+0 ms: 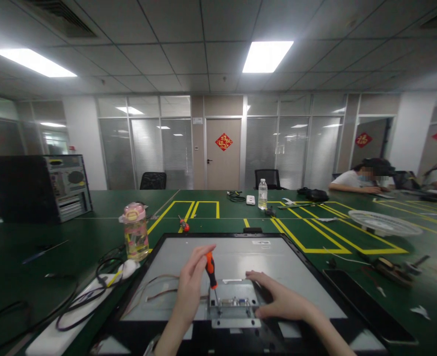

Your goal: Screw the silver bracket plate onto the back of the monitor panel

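Observation:
A display panel lies flat, its pale back facing up within a black frame. Near its front edge is a metal bracket with a row of connector ports. My left hand has its fingers round the upper handle of an orange and black screwdriver. The screwdriver leans slightly, its tip down at the left part of the bracket. With the thumb by the near right corner and the fingers by the far edge, my right hand grips the bracket's right side. Thin wires run out to the left of the bracket.
On the left are a power strip with black cables, a pink-lidded bottle and a computer case. A dark flat panel lies right. Farther back stand a water bottle and a seated person.

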Demonstrator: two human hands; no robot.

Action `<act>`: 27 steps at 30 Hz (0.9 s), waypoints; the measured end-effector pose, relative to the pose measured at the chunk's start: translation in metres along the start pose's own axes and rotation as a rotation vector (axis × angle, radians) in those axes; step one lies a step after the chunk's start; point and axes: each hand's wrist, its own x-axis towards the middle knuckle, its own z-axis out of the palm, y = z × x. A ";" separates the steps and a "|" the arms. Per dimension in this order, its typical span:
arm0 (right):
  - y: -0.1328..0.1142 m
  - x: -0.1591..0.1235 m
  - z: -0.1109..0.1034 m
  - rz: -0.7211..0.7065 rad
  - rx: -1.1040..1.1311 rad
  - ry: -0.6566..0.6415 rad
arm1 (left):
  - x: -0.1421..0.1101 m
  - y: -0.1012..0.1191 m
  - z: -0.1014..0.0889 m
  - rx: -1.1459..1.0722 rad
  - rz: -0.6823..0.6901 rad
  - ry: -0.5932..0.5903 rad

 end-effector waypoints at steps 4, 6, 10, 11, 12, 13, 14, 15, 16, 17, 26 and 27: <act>0.000 -0.001 -0.001 0.000 -0.002 0.008 | 0.000 0.000 -0.002 0.015 0.015 -0.009; -0.002 -0.001 -0.001 -0.003 -0.006 0.008 | 0.000 -0.001 -0.002 0.040 0.049 0.008; -0.007 -0.002 -0.003 -0.007 -0.011 0.008 | 0.001 0.002 -0.001 -0.015 0.008 -0.019; -0.009 -0.003 -0.003 -0.007 -0.012 0.005 | 0.001 0.003 -0.001 -0.023 0.004 -0.019; -0.011 -0.003 -0.004 -0.006 -0.013 0.003 | 0.001 0.003 -0.001 -0.022 0.005 -0.015; -0.012 -0.004 -0.004 -0.003 -0.016 0.001 | 0.002 0.003 0.000 -0.012 0.011 -0.008; -0.014 -0.004 -0.005 0.002 -0.017 0.000 | 0.002 0.003 0.000 0.001 0.020 0.001; -0.015 -0.005 -0.005 0.006 -0.018 -0.002 | 0.002 0.002 0.000 0.015 0.028 0.011; -0.016 -0.005 -0.005 0.010 -0.018 -0.002 | 0.002 0.002 0.000 0.028 0.032 0.019; -0.016 -0.005 -0.005 0.011 -0.018 -0.002 | 0.001 0.002 0.000 0.039 0.031 0.024; -0.011 -0.004 -0.004 0.005 -0.025 0.006 | 0.001 0.002 -0.001 -0.036 -0.028 -0.015; -0.011 -0.004 -0.004 0.002 -0.022 0.005 | 0.002 0.001 -0.001 -0.023 -0.007 -0.005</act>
